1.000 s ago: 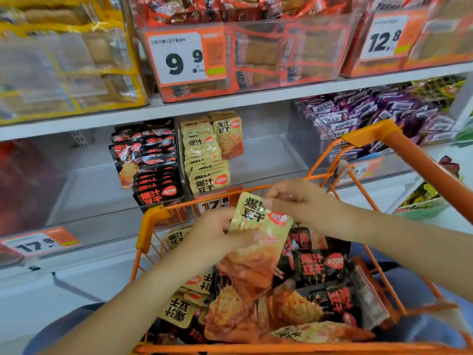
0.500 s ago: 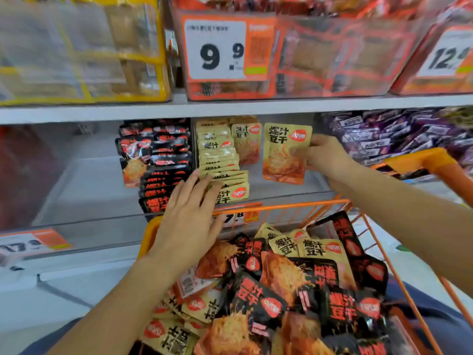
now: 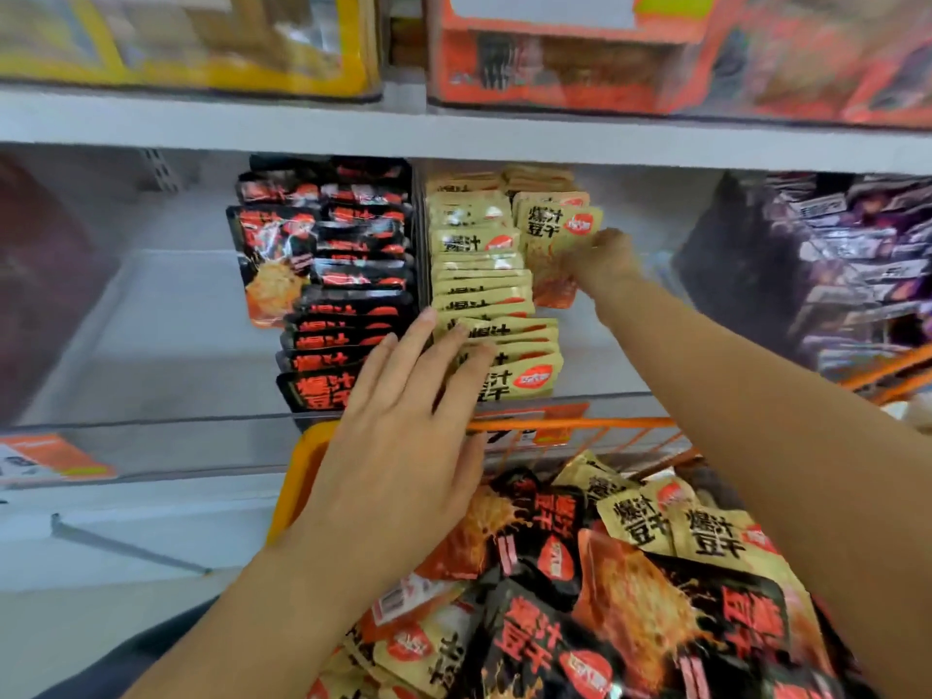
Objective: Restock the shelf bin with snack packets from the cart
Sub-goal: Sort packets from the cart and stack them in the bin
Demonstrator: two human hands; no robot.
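A clear shelf bin [image 3: 605, 401] on the middle shelf holds a row of black snack packets [image 3: 343, 305] on the left and a row of tan snack packets [image 3: 484, 274] beside it. My right hand [image 3: 607, 262] grips one tan packet [image 3: 555, 244] upright at the back right of the tan row. My left hand [image 3: 403, 436] reaches over the cart's front rim with straight fingers, its fingertips touching the front tan packets. The orange cart [image 3: 580, 426] below is piled with black and tan packets [image 3: 630, 597].
Orange [image 3: 655, 58] and yellow [image 3: 191, 37] bins stand on the shelf above. Purple packets [image 3: 847, 254] fill the bin to the right. A dark red bin [image 3: 45, 274] sits at far left. An orange price tag [image 3: 45, 461] hangs on the shelf edge.
My right hand has carried the tan packet left and back into the tan row. My left hand has moved up from the cart rim to the front packets. The view has come closer.
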